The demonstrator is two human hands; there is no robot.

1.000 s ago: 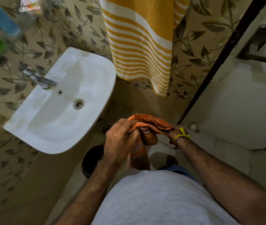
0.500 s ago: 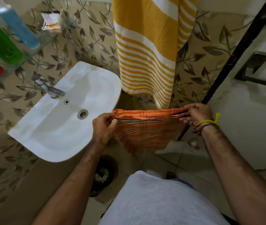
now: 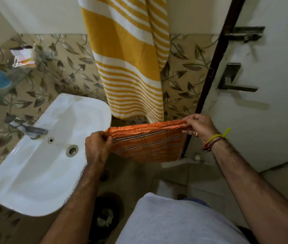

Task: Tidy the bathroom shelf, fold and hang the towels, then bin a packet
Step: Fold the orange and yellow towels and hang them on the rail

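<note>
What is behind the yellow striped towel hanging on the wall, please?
Behind the yellow striped towel are the plain upper wall and the leaf-patterned tiles, visible on either side of it. Whatever it hangs from lies above the frame, and the wall directly behind it is covered.

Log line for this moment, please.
step: folding | left hand and right hand: pinch top corners of orange towel, stretched flat | yellow striped towel: hung | packet: on shelf

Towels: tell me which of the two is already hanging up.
The yellow-and-white striped towel is hanging against the wall. The orange striped towel is not: the left hand and right hand hold it stretched between them, folded.
</note>
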